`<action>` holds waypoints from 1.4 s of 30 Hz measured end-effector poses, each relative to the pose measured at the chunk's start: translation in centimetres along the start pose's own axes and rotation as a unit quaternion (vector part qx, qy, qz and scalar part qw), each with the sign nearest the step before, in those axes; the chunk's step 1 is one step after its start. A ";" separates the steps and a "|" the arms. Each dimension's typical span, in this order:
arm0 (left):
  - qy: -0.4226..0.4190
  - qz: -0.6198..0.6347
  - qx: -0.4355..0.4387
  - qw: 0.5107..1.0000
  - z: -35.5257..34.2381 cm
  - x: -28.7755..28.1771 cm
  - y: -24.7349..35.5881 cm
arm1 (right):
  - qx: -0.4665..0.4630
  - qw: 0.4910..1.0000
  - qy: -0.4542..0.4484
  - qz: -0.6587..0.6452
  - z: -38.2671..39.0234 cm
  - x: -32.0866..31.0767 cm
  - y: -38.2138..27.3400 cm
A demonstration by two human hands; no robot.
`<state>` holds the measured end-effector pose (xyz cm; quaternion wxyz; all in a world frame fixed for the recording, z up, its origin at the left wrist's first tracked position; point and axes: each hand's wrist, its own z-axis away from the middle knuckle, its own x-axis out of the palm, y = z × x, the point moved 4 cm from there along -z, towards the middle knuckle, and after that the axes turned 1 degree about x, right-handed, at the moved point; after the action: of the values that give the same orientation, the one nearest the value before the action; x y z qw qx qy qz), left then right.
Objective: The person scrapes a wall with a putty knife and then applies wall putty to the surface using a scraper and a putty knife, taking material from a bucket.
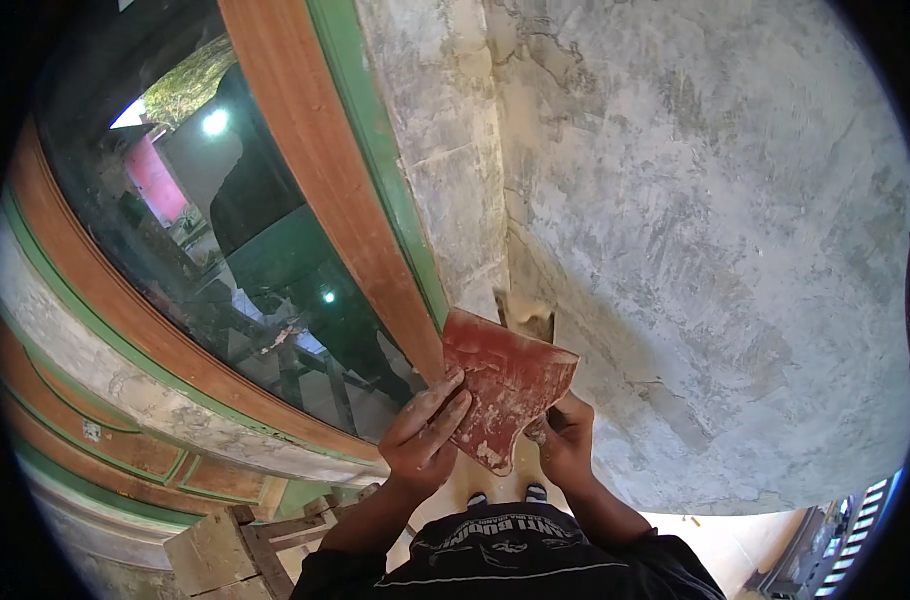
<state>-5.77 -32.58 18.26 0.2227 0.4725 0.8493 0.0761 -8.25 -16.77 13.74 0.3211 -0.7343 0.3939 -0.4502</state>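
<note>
My left hand (420, 435) grips a red, flat, flexible-looking spreader board (500, 375) by its left side, fingers lying over its face. Pale dried smears mark the board, which is held up near the corner of a grey plastered wall (705, 200). At the board's right, my right hand (565, 440) is closed, its fingers partly hidden behind the board, so what it holds is unclear. A blurred tan shape (525, 310) shows just beyond the board's upper edge; I cannot make it out.
At left is a window (275, 260) with an orange-brown, green-edged frame (330, 200), above wooden panels (140, 440). A rough wooden stand (215, 555) is at lower left. My feet (535, 492) stand on pale floor (755, 545), with a dark slatted object (845, 550) at lower right.
</note>
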 end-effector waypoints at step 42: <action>0.016 0.790 -0.267 0.551 -3.1 1.4 -7.9 | 0.242 0.965 -0.092 -0.023 2.4 -0.3 -1.9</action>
<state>-13.87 -35.41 17.92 0.1751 0.8710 0.0777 0.4523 -5.57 -15.28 14.23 0.5139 -0.6818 0.2243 -0.4698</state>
